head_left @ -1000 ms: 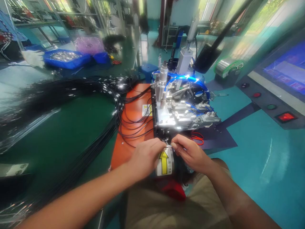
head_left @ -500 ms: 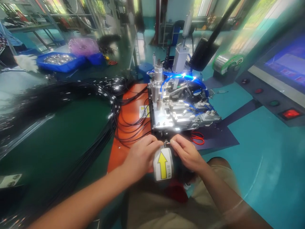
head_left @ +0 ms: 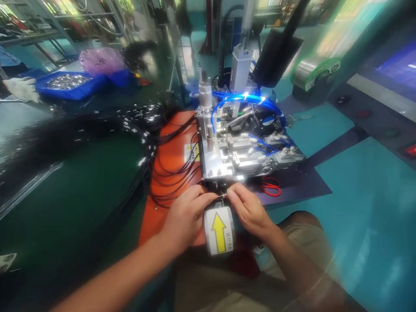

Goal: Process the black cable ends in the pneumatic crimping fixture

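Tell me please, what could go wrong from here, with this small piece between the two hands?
The small piece could slip: it is thin and barely shows between the left hand and the right hand.
Black cables loop over the orange plate close to the left hand, so one might snag.
The red handles lie near the right hand, so a careless move might knock them.

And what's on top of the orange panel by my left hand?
Black cables and a label show on the orange panel. Your left hand covers part of it, so anything underneath can't be seen.
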